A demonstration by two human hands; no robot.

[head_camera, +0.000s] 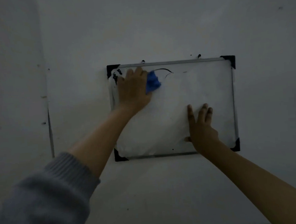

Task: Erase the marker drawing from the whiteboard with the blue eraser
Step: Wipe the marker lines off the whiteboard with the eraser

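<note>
1. Nearest to me is a grey knitted sleeve (45, 196), pushed up the left forearm, which reaches up toward the board.
2. On the wall (155, 24) hangs the whiteboard (186, 95), a pale panel in a thin metal frame with black corner caps.
3. Her or his left hand (133, 90) is pressed against the board's upper left part, fingers curled over the blue eraser (152, 83) and clamped on it; the eraser sticks out from the thumb side of the hand and lies on the board surface.
4. Just right of the eraser a thin curved black marker line (165, 71) remains near the top edge, and dark smudges (115, 76) sit by the top left corner, beside the hand's fingertips.
5. Lower right, the right hand (202, 131) lies flat on the board, fingers spread and pointing up, thumb out to the left; it holds nothing, only presses on the surface near the bottom edge.
6. Both hands are well apart, one high left, one low right.
7. Light in the room is dim, so fainter marks on the board are hard to tell.
</note>
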